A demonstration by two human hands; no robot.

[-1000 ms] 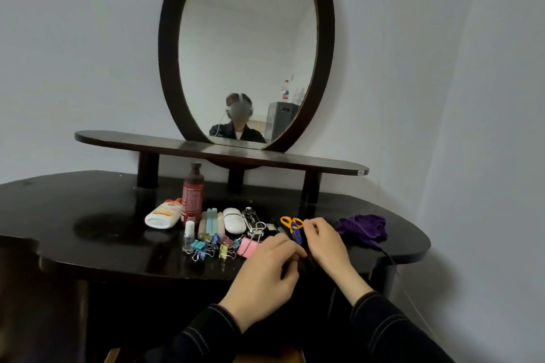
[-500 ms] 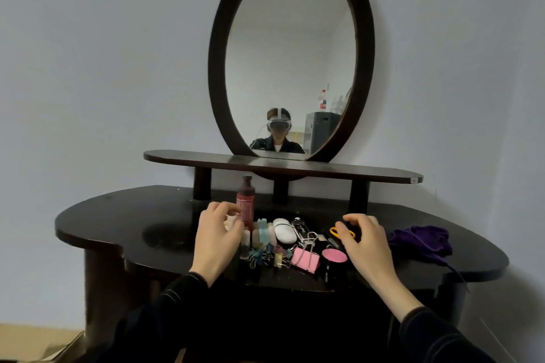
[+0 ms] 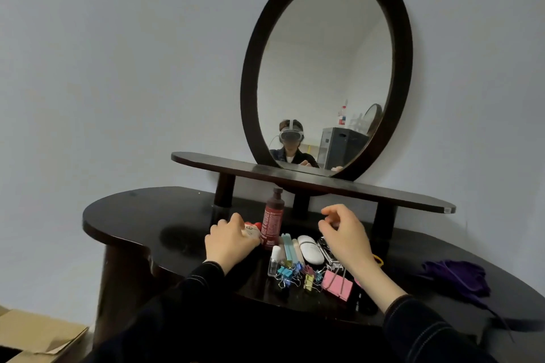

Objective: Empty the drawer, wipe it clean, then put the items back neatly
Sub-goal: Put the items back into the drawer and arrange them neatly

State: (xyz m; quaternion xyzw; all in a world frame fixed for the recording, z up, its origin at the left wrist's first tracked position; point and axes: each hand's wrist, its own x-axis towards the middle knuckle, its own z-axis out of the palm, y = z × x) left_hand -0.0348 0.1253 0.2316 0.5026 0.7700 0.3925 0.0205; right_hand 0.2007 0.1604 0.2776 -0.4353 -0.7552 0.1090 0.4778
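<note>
The drawer's items lie in a cluster on the dark dressing table (image 3: 141,215): a dark red bottle (image 3: 272,221), a small clear bottle (image 3: 275,259), pastel sticks (image 3: 289,247), a white oval case (image 3: 309,248), several small binder clips (image 3: 290,272) and a big pink binder clip (image 3: 336,284). My left hand (image 3: 228,243) is curled over a white tube with a red cap (image 3: 253,229), left of the bottle. My right hand (image 3: 345,237) hovers above the right side of the cluster, fingers curled and apart, holding nothing. A purple cloth (image 3: 457,277) lies to the right. The drawer itself is out of view.
A raised shelf (image 3: 413,199) on posts runs behind the items, with an oval mirror (image 3: 324,68) above it. A yellow scissors handle (image 3: 379,259) peeks out by my right wrist. A cardboard box (image 3: 35,336) stands on the floor at lower left.
My hands, together at the table's front right a second ago, have spread apart. The left moved onto the white tube; the right rose above the items. The view shifted up and left.
</note>
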